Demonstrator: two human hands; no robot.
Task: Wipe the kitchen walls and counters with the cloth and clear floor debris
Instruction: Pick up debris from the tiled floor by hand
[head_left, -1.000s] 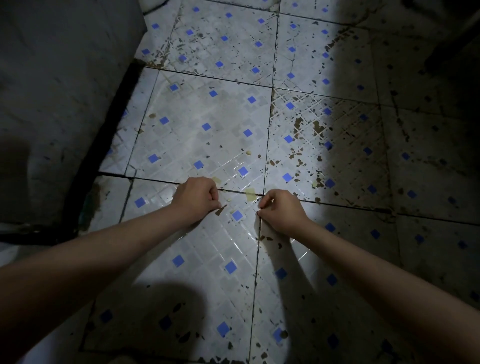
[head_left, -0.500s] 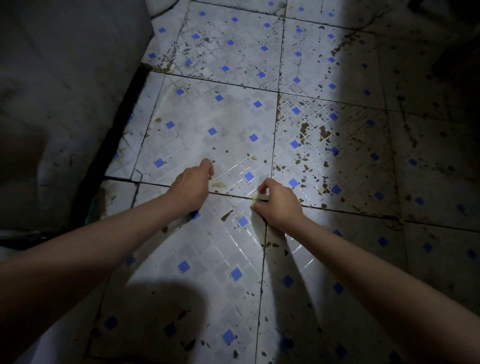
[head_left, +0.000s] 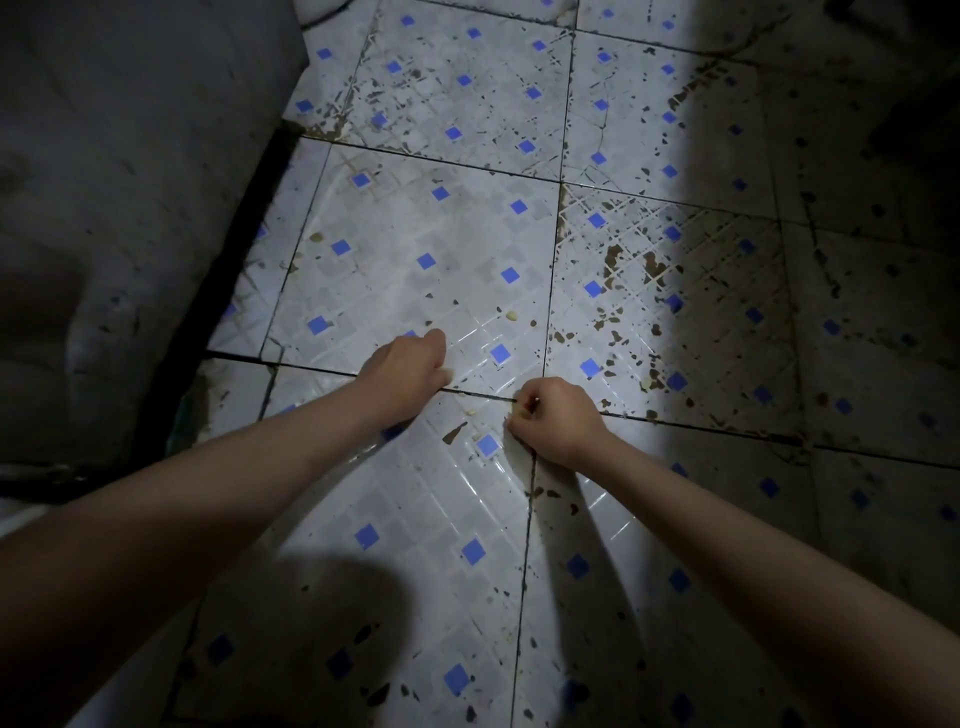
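Note:
The floor tiles (head_left: 415, 249) are white with small blue squares and carry brown stains and bits of debris. My left hand (head_left: 410, 364) is down on the floor with its fingers curled, and its fingertips pinch a pale scrap (head_left: 450, 372) at the tile joint. To its right, my right hand (head_left: 558, 423) is also curled and pinches a small yellowish scrap (head_left: 523, 410) just above the floor. A pale crumb (head_left: 511, 315) lies beyond the hands, with a tiny crumb (head_left: 470, 413) and a brown chip (head_left: 454, 432) between them. No cloth is in view.
A dark grey wall or cabinet side (head_left: 130, 182) rises on the left, with a black gap (head_left: 228, 270) along its base. Heavy brown flecks (head_left: 639, 270) cover the tile to the right. The far right of the floor lies in shadow.
My left hand has moved forward onto the pale scrap by the tile joint. My right hand has closed on the yellowish scrap that lay between the hands and lifted it slightly.

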